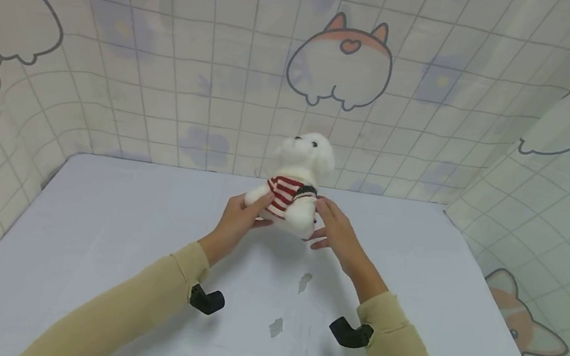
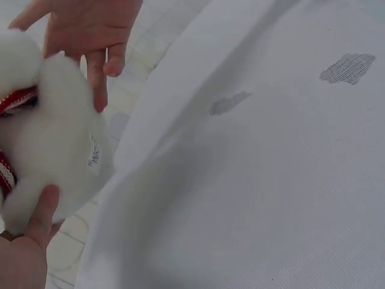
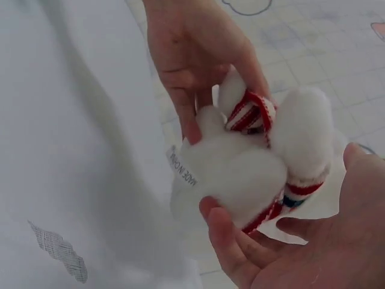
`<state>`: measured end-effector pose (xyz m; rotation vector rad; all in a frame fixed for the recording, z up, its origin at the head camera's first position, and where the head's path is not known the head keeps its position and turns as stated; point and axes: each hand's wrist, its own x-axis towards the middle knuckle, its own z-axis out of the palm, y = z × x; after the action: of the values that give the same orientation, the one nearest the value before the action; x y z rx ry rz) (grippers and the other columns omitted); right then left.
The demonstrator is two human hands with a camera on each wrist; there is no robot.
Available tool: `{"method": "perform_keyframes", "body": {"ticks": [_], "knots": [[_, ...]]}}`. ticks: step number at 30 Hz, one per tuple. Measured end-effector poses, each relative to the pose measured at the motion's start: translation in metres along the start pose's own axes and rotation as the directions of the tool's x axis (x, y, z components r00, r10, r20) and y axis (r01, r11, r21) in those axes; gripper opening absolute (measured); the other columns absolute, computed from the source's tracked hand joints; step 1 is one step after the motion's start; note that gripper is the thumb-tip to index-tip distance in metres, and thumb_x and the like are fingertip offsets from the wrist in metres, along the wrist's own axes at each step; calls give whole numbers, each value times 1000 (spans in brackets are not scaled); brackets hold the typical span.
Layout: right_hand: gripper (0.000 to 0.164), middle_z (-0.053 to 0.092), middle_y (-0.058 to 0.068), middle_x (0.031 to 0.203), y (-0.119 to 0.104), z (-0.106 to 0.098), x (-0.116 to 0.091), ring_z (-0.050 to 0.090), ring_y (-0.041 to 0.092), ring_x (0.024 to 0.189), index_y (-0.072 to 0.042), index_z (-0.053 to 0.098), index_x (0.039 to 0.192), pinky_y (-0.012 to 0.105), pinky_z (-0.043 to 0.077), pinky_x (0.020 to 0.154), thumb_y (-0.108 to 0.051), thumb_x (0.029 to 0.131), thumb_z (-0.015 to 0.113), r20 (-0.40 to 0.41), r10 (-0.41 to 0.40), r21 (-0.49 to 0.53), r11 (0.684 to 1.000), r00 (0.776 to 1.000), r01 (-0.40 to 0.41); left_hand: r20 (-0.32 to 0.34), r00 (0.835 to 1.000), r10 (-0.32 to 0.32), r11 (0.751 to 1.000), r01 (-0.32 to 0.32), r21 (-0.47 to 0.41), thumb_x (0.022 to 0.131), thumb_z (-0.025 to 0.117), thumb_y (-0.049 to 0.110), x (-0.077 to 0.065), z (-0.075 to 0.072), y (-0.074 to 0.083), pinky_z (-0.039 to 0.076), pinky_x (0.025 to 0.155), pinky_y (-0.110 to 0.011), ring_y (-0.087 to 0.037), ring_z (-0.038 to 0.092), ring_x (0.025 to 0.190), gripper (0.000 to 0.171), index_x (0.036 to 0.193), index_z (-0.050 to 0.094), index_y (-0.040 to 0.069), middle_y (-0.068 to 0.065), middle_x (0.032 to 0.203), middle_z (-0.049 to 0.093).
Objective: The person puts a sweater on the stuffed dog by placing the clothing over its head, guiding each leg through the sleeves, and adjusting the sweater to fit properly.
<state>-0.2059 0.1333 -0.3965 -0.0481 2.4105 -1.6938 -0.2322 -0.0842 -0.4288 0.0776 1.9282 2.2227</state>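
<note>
A white plush dog (image 1: pixel 305 159) in a red-and-white striped knitted top is held up above the far part of the table. My left hand (image 1: pixel 235 221) grips its lower body, thumb on the front and fingers underneath. On the other side my right hand (image 1: pixel 341 234) has its fingers loosely spread against the plush dog, palm facing it. In the right wrist view the fluffy underside shows, with a small printed tag (image 3: pixel 182 168) at its edge. That view also has the right hand (image 3: pixel 328 250) touching from below with relaxed fingers.
The white-covered table (image 1: pixel 146 231) has two grey ragged patches, one nearer patch (image 1: pixel 276 327) and one farther patch (image 1: pixel 305 282). Behind and beside it hangs a grid-patterned curtain (image 1: pixel 245 75) with corgi drawings. Black wrist mounts (image 1: pixel 207 300) sit below both sleeves.
</note>
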Motion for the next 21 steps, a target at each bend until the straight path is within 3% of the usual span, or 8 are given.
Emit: {"method": "perform_keyframes", "body": {"ticks": [4,10,13,15,18,21], "knots": [[71,38,10,152,2,5,2,64,31,105,-21,23,154,40,59,79,-56,97,44,74,18,42,999,997,-21,-15,1000,3,999,-2,51,90,66,40,0,3,-1,56,90,-32,-20,62,109,48,125,58,8,-8,120,62],[70,31,5,157,3,6,2,55,33,120,-24,19,155,42,56,88,-45,96,52,79,-13,69,998,997,8,73,997,26,996,-32,82,94,60,41,-2,0,3,49,103,-40,-23,56,118,49,130,55,8,-10,126,59],[69,33,3,157,6,5,3,53,30,124,-25,19,155,41,53,94,-39,96,52,77,-21,89,996,997,14,110,993,31,986,-49,161,96,56,44,-2,-4,7,45,106,-46,-25,53,120,49,131,55,9,-10,126,59],[68,32,1,157,8,5,4,51,27,127,-26,19,155,41,50,99,-37,96,52,77,-22,96,995,997,15,133,991,28,966,-61,253,96,55,46,-1,-7,10,44,105,-48,-26,52,118,49,131,55,12,-9,124,59],[69,32,-2,157,11,6,6,46,25,133,-28,21,155,44,44,105,-32,94,53,77,-21,120,993,997,11,163,986,21,916,-85,392,94,58,45,1,-11,13,45,99,-46,-25,52,115,49,134,53,16,-6,125,59],[71,27,-3,159,16,7,8,35,25,141,-29,21,154,50,39,109,-29,93,56,86,-38,117,993,996,27,184,983,17,878,-103,467,94,60,41,3,-15,14,47,95,-42,-25,54,115,49,135,51,18,-5,129,59]]}}
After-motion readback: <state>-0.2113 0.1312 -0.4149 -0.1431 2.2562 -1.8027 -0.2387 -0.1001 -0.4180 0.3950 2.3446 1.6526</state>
